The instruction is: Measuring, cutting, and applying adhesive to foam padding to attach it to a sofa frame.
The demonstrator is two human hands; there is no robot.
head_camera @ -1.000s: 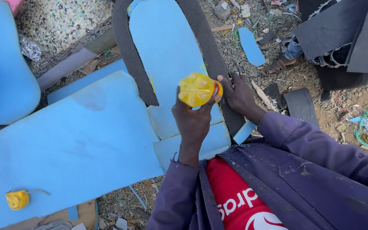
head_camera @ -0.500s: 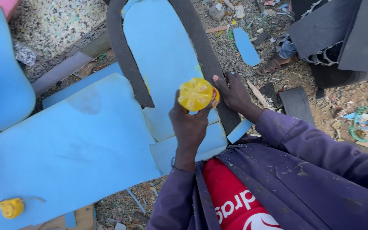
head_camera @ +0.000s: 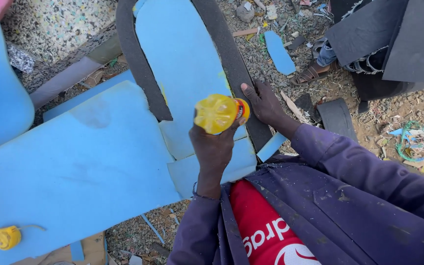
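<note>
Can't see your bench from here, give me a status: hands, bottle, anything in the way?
Left hand gripping yellow bottle, tipped over blue foam panel. Right hand flat on dark strip. Nothing between them.

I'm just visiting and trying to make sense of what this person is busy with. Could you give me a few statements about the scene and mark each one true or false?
1. The left hand holds a yellow bottle tipped on its side. True.
2. The right hand rests on a red strip. False: it presses on the dark grey strip that edges the arched blue foam piece.
3. A small yellow tape measure lies on the large blue foam sheet, away from both hands. True.
4. The ground around the foam is a clean tiled floor. False: it is gravel strewn with scraps.
5. The person wears purple sleeves. True.
</note>
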